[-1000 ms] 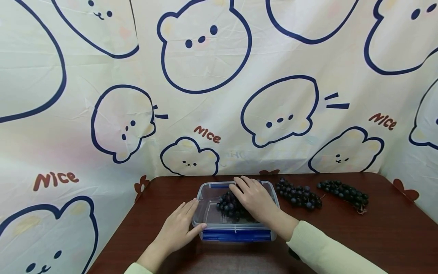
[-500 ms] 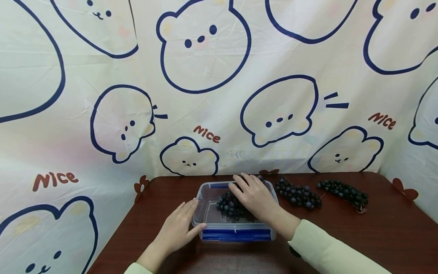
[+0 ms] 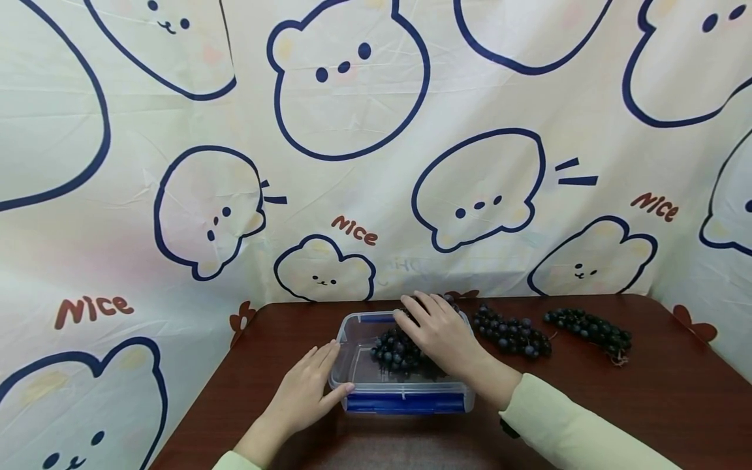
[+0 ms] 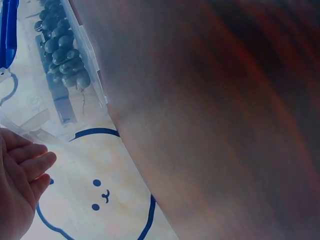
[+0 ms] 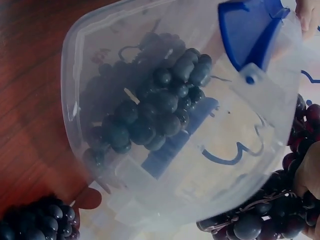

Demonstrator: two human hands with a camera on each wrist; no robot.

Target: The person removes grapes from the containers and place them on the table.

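Note:
A clear container with blue clips stands on the table, a dark grape bunch showing in its right half. My left hand, fingers extended, touches its left side and near-left corner; the left wrist view shows that hand beside the clear wall. Over the container's right part, my right hand holds another bunch, mostly covered by the hand. In the right wrist view, fingers curl against these grapes, outside the clear wall, with the other bunch seen through it.
Two more dark bunches lie on the brown table right of the container: one close by, one farther right. A cloth with cartoon outlines hangs behind the table.
My right hand has shifted slightly away and to the right, and more grapes show beyond and beneath it. The left hand has stayed in place.

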